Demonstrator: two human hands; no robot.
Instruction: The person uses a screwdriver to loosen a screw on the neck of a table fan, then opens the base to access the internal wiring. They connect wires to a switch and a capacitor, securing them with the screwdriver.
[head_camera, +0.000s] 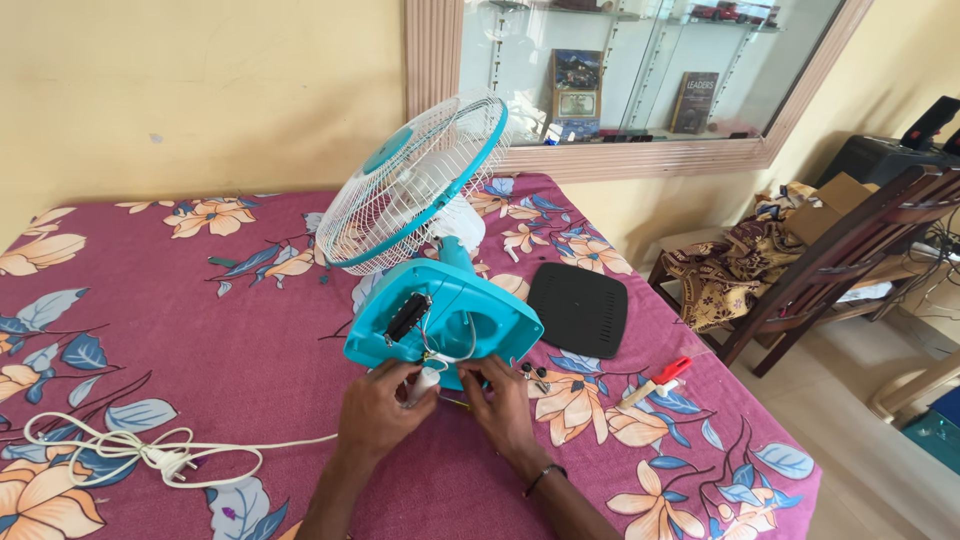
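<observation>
Left hand (378, 400) grip pinches white wire (424, 383); right hand (500, 395) fingers pressed on it, fan (430, 250) tipped exposing base (445, 325).

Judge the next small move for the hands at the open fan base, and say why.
Probably steady the small white part with the left hand while the right hand works its wires. The fan base lies open, its black cover set aside, and both hands already pinch at that spot.

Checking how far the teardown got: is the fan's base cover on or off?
Off. The black cover lies flat on the table beside the fan, whose teal base is tipped up, showing wiring inside.
</observation>
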